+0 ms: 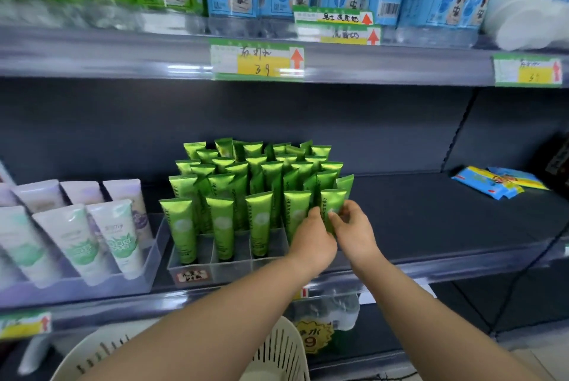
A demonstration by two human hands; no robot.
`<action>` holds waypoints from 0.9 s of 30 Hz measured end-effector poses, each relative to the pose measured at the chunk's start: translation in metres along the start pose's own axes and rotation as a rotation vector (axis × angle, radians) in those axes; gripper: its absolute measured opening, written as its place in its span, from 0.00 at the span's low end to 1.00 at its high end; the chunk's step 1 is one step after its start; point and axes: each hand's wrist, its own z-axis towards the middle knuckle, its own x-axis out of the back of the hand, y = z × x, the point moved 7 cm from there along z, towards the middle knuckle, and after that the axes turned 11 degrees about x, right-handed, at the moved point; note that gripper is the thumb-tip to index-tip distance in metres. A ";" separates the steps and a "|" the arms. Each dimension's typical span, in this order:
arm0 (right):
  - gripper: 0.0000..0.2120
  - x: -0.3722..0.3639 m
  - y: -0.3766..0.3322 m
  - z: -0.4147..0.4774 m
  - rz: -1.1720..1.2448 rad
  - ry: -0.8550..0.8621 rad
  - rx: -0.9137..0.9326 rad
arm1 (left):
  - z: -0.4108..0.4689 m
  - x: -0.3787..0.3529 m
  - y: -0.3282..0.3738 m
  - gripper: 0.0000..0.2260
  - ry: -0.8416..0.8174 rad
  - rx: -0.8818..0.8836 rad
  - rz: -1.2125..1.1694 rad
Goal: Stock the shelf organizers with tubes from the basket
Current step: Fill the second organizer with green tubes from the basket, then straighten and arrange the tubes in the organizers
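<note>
While both hands meet at the front right corner of the clear organizer [240,268], they hold one green tube [330,205] between them. The left hand [311,242] lays its thumb against the tube's left edge, and the right hand [354,226] pinches the tube's face with curled fingertips. That tube stands upright as the fifth in the organizer's front row of five. Behind that row the other green tubes [261,177] stand packed about six rows deep, overlapping too much for an exact count.

Each tube is glossy metallic green, with a flat crimped end up, the cap down and a pale round emblem on its face. The organizer is a transparent hard plastic tray split by thin clear dividers, with a small red-lettered label on its front wall.

Just left of the organizer, a second clear tray [154,257] holds at least six matt pale tubes [118,233], some white with green print and some lilac. Well right of the organizer lie flat, shiny blue-and-yellow packets [495,182]; their number is unclear. Below the organizer sits the white plastic basket [277,353], round-rimmed with slotted walls.
</note>
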 end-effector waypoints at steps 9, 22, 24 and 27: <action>0.14 0.006 -0.014 0.001 -0.151 0.056 0.047 | -0.017 0.016 -0.005 0.21 -0.067 0.009 0.009; 0.31 0.009 -0.068 -0.037 -0.486 0.106 0.149 | -0.060 0.083 -0.023 0.21 0.028 -0.126 0.255; 0.29 0.005 -0.079 -0.044 -0.497 0.090 0.170 | -0.069 0.100 -0.029 0.20 0.047 -0.136 0.281; 0.26 -0.013 -0.103 -0.056 -0.507 0.037 0.258 | -0.084 0.129 -0.041 0.19 0.085 -0.141 0.324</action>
